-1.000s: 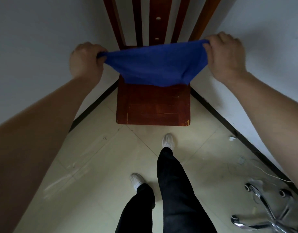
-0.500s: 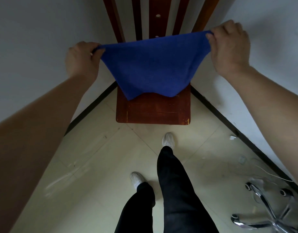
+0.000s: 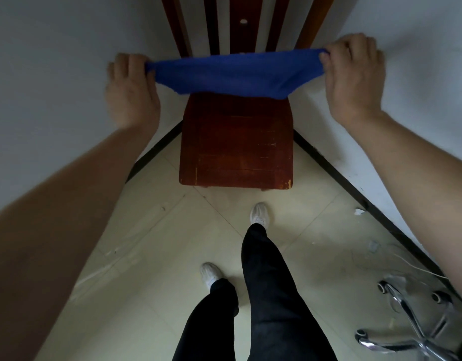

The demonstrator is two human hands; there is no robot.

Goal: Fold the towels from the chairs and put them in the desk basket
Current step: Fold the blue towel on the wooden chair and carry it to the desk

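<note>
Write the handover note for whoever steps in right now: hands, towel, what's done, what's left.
Left hand: grips the left end of the blue towel.
Right hand: grips its right end.
Towel: stretched in the air between both hands, sagging in the middle, above the back part of the wooden chair seat.
Done: the towel is picked up and in hand. Whether it has a fold yet cannot be told.
Left: finish folding, then carry it to the desk basket, which is not in view. No other towel shows here.

Blue towel (image 3: 233, 75) (taut, sagging) above chair (image 3: 236, 142)
</note>
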